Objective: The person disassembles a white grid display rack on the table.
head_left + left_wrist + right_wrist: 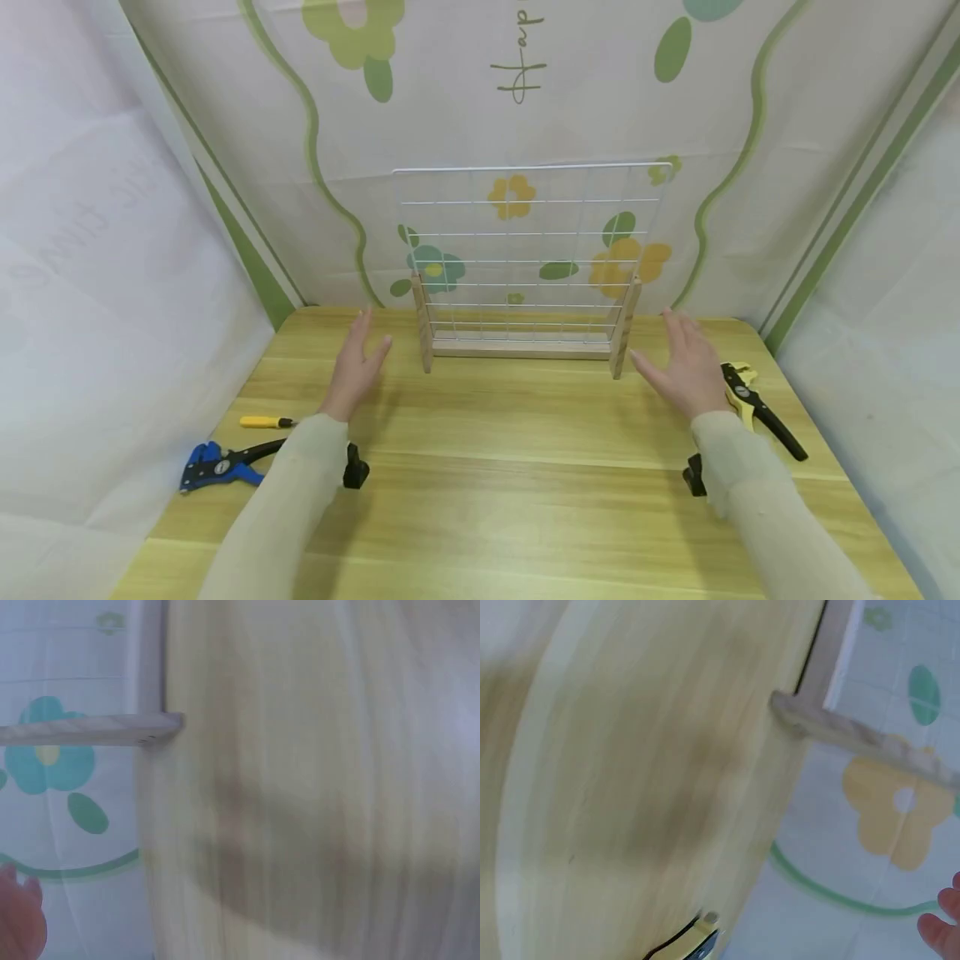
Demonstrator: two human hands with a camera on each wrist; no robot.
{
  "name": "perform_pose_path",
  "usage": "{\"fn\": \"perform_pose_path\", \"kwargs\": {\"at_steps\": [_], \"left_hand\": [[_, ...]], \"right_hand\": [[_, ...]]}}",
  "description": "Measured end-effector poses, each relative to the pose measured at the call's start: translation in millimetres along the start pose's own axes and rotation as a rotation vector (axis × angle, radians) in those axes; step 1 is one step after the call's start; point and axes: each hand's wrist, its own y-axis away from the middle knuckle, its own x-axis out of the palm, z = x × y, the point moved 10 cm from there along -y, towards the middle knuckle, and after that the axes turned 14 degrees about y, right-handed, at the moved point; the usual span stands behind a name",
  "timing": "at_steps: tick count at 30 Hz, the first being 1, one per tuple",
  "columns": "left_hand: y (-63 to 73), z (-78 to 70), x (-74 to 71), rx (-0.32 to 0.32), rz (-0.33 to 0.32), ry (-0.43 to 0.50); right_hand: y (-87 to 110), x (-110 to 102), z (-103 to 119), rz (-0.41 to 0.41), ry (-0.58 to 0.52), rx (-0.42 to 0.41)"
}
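Observation:
A white wire grid panel [532, 261] stands upright in a wooden frame [521, 347] toward the back of the table. My left hand [354, 371] hovers to the left of the frame, fingers extended, holding nothing. On the other side, my right hand [684, 367] is held with thumb spread and fingers straight, also with nothing in it. Both hands are apart from the frame's side legs. In the left wrist view, a wooden leg [90, 729] of the frame shows above the fingertips at lower left. The right wrist view has the opposite leg [862, 739].
Blue-and-black wire-stripper-like pliers [217, 467] and a yellow-handled screwdriver [264, 422] lie left of the left forearm. Yellow-and-black pliers [765, 408] lie beside the right hand. A printed cloth [562, 117] rises behind the wooden table [517, 500], with white cloth at both sides.

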Motion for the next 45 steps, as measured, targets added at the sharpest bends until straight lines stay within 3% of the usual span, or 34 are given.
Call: {"fn": "perform_pose_path", "kwargs": {"at_steps": [3,8,19,24,36,45], "left_hand": [[-4.8,-3.5,-5.0,-0.018,-0.038,0.186],[-18.0,-11.2,-7.0,0.006,-0.066,0.312],[-36.9,-9.5,10.2,-0.045,-0.071,0.382],[-41.4,-10.7,15.8,-0.064,-0.076,0.428],[-60.0,-26.3,26.5,-0.095,-0.08,0.475],[-67.1,-19.5,34.8,-0.149,-0.126,0.528]], "right_hand": [[-4.2,-5.8,13.5,-0.016,-0.087,0.016],[-10.4,-9.2,36.0,-0.03,-0.204,0.062],[-27.5,-5.5,85.9,-0.082,-0.345,0.074],[-34.5,0.1,98.1,-0.05,-0.396,0.114],[-51.6,3.0,124.8,-0.026,-0.427,0.116],[-64.3,8.7,138.2,-0.081,-0.495,0.13]]}}
